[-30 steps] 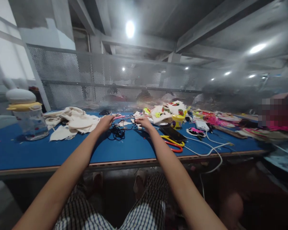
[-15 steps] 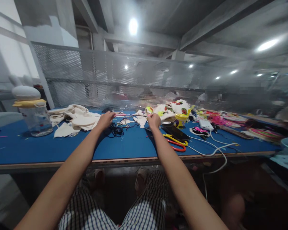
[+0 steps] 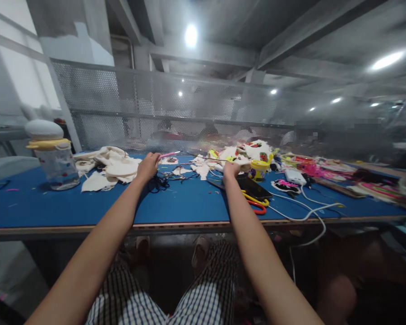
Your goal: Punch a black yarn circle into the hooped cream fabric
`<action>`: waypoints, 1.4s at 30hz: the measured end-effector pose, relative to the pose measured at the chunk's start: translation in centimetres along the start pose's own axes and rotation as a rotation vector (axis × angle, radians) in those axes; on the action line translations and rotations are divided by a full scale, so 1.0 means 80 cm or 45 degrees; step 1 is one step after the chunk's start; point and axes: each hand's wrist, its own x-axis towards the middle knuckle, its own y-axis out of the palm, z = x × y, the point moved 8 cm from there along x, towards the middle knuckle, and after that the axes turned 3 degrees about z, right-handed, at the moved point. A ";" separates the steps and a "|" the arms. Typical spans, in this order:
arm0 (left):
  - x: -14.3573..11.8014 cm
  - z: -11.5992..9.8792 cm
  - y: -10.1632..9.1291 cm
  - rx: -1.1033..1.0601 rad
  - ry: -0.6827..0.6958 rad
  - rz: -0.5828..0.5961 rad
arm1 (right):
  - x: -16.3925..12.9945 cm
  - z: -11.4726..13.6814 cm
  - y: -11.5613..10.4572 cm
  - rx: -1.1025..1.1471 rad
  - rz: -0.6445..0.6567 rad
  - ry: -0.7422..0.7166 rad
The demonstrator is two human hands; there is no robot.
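Note:
Both of my arms reach out over a blue table [image 3: 88, 210]. My left hand [image 3: 148, 165] is closed around a thin pink tool [image 3: 169, 155] whose tip points right, just above a tangle of black cord [image 3: 157, 183]. My right hand [image 3: 231, 169] is a closed fist that pinches a thin dark thread stretched towards the left hand; it hovers beside a black phone [image 3: 252, 186]. Small white fabric pieces [image 3: 199, 169] lie between the two hands.
A clear bottle with a yellow and white lid [image 3: 54, 155] stands at the left. Cream cloth [image 3: 111, 167] is heaped behind it. Yellow and orange scissors [image 3: 254, 202], a yellow cup [image 3: 258, 171], printed fabric [image 3: 253, 151] and a white cable [image 3: 304, 212] lie to the right. A mesh fence [image 3: 176, 108] backs the table.
My right hand has moved right and closed into a fist, drawing the thread out. My left hand has lifted slightly with the pink tool. The view has shifted a little.

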 end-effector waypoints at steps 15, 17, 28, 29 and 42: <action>-0.010 -0.043 0.012 -0.047 0.171 0.059 | -0.126 0.140 0.050 0.350 0.585 -0.856; -0.012 -0.060 0.018 -0.173 0.269 0.039 | -0.142 0.152 0.074 0.696 0.839 -0.748; -0.014 -0.070 0.066 -0.099 0.387 0.394 | -0.070 0.085 0.043 1.247 0.477 -0.095; -0.014 -0.060 0.068 -0.027 0.319 0.422 | -0.066 0.082 0.029 1.115 0.306 -0.181; -0.023 0.015 0.028 0.069 -0.554 0.223 | -0.067 0.082 0.011 0.575 -0.024 -0.417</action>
